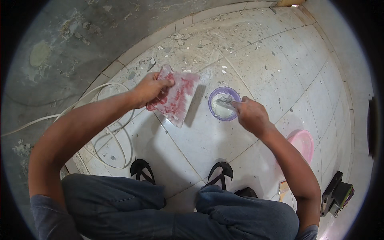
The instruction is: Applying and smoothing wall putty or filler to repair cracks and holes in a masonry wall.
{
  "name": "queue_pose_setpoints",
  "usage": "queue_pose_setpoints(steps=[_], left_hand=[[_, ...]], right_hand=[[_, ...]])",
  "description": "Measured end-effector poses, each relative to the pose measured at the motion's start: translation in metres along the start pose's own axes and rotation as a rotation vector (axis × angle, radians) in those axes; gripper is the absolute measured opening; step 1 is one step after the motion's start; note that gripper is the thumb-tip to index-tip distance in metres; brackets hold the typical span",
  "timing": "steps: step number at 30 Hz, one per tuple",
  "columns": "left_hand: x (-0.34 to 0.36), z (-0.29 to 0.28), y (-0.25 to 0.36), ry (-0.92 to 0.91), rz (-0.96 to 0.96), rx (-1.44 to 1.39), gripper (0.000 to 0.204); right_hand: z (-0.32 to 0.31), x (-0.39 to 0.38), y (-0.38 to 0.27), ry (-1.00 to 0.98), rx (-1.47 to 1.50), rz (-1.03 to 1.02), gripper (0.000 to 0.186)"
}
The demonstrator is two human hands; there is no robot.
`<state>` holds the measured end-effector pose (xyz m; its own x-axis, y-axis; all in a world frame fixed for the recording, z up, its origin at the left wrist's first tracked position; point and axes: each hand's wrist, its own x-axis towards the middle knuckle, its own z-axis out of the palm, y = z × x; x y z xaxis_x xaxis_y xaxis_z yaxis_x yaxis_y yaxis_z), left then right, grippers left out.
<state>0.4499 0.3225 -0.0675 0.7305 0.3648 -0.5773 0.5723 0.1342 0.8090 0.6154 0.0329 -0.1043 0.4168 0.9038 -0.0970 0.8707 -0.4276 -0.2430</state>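
Observation:
My left hand grips a flat whitish board smeared with red, held tilted left of a small purple tub of white material on the tiled floor. My right hand, fingers closed, holds a metal putty knife, its blade down in or just over the tub with grey-white material on it. The knife's handle is mostly hidden in that hand.
A pale cable loops at left beside the mottled grey wall. Plaster chips lie ahead. At right are a pink basin, a wooden-handled item and black electrical equipment. My sandaled feet are below.

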Motion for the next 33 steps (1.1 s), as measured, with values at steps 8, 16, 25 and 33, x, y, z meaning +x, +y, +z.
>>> queue_pose_setpoints(steps=[8,16,25,33], left_hand=[[0.013,0.044,-0.076,-0.358,-0.138,-0.183,0.016],[0.006,0.105,-0.109,-0.477,-0.055,-0.214,0.018],[0.007,0.119,-0.102,-0.392,0.176,-0.02,0.081],[0.009,0.119,-0.093,-0.423,0.417,0.14,0.057]], right_hand=[[0.028,0.017,-0.011,0.101,-0.139,-0.106,0.02],[0.024,0.012,0.003,0.032,-0.231,-0.117,0.021],[0.038,0.013,0.015,0.003,-0.217,-0.184,0.031],[0.032,0.023,0.019,-0.068,-0.257,-0.263,0.031]])
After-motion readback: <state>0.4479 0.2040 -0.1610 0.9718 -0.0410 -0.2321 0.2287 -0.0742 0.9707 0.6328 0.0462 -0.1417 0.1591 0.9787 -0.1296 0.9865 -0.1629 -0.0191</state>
